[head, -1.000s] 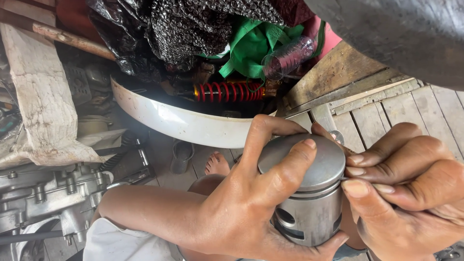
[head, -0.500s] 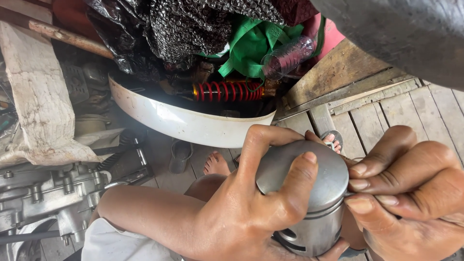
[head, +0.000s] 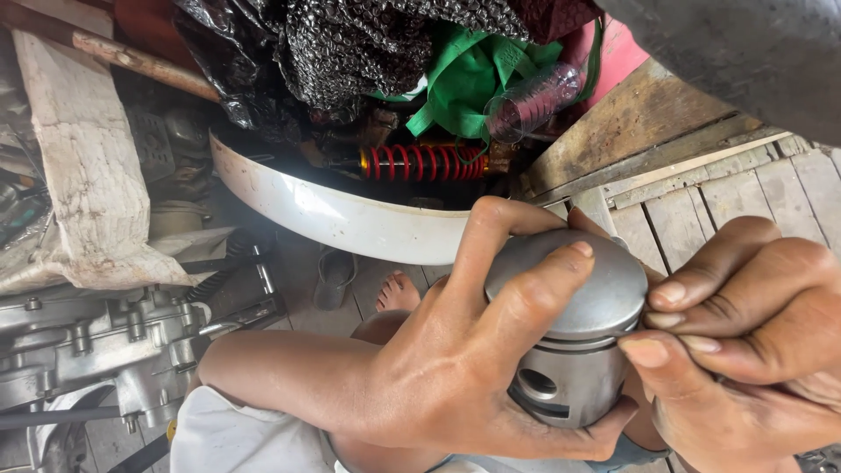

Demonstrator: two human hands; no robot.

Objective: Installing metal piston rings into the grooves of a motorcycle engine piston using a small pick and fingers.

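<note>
A grey metal piston (head: 574, 337) with a domed crown and a round pin hole in its side is held upright over my lap. My left hand (head: 455, 368) wraps around it, thumb under the skirt and index finger lying over the crown. My right hand (head: 745, 342) comes in from the right, its fingertips pressed against the ring grooves just under the crown. A thin piston ring seems to sit at the groove, but I cannot tell for sure. My bare knee (head: 289, 377) and foot (head: 399, 293) show below.
A grey engine case (head: 96, 350) with bolts lies at the lower left. A white curved fender (head: 350, 219) arcs across the middle, with a red coil spring (head: 420, 162), black bubble wrap and green cloth behind. Wooden planks (head: 727, 193) lie at the right.
The piston and both hands have drifted slightly down and to the right in view. My left index finger has slid further over the crown.
</note>
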